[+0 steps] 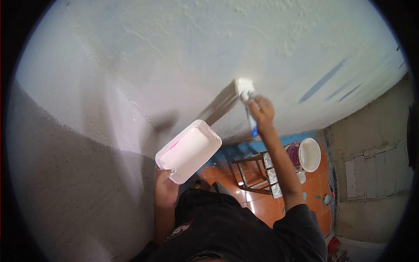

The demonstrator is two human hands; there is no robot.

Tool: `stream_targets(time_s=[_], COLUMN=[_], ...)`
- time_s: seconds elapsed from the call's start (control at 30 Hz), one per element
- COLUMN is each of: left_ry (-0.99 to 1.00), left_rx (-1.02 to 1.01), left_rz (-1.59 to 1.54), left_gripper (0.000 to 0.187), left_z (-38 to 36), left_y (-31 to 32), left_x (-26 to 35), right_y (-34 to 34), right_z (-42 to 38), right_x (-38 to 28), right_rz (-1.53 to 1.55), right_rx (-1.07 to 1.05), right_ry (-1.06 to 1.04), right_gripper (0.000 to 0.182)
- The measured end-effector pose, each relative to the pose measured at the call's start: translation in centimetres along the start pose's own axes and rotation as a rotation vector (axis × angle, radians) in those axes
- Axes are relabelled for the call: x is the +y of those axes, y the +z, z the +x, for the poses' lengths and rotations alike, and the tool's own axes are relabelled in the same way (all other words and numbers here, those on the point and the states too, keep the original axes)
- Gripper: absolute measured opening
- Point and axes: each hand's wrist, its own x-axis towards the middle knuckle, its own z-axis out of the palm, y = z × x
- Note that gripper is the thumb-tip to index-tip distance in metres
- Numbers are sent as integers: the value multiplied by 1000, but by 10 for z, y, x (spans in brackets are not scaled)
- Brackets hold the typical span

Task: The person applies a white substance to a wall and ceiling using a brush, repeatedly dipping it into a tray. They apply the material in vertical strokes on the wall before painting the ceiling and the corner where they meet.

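Note:
My right hand (262, 114) is closed around the handle of a paintbrush (245, 88). The brush head is coated in white paint and overlaps the wall (183, 65), which shows pale, uneven paint and raised patches. A blue tip of the handle sticks out below my fingers. My left hand (166, 190) grips the near corner of a shallow rectangular paint tray (190, 150), pale pinkish white inside. The tray is held tilted out in front of my body, to the left of the brush.
Below on the orange tiled floor (255, 209) stands a paint-spattered wooden stool (254, 174). A white bucket (310, 155) is beside it on the right. Darker streaks (323, 82) mark the wall at right. Bare grey wall (78, 192) lies close on my left.

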Motion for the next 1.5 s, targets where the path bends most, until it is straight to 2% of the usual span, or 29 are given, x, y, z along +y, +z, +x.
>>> stream_targets(time_s=[0.07,0.17,0.3,0.33,0.43,0.53,0.63,0.67,0.77,0.9,1.03,1.13,1.4,1.5], left_ry=[6,17,2,-5,-18,-36,-120,-135,-157,-197,-208,-238,-320,-350], left_rx=[1,-30,-53,-62,-78,-79,-70,-73,-102,-134,-190,-222,-264,-276], left_rz=[4,10,34,37,39,83,44,33,29,64,60,50,61,59], left_gripper=[59,59,58,58,59,62,65,65,67,68,69,70,69,69], left_z=[1,3,6,6,7,9,9,9,15,15,15,16,19,18], left_y=[3,-1,-6,-5,-7,-10,2,0,-9,-11,-1,2,8,12], left_x=[1,-2,-2,-1,1,2,10,9,6,9,11,12,20,22], right_y=[20,25,12,0,-50,-95,-107,-103,-94,-87,-85,-104,-138,-147], right_z=[-51,-85,-75,-57,-7,16,33,40,36,53,56,64,45,34], right_x=[-14,-29,-54,-63,-110,-145,-167,-177,-186,-196,-201,-197,-199,-203], right_rz=[55,215,376,404,676,818,821,759,617,505,406,428,535,528], right_rx=[-171,-397,-230,-74,66,-44,-233,-221,-436,-403,-409,-448,89,218], right_ry=[47,131,453,419,890,1088,1021,988,986,795,792,937,1289,1388], right_gripper=[26,22,20,9,8,14,12,13,15,18,18,23,8,8])
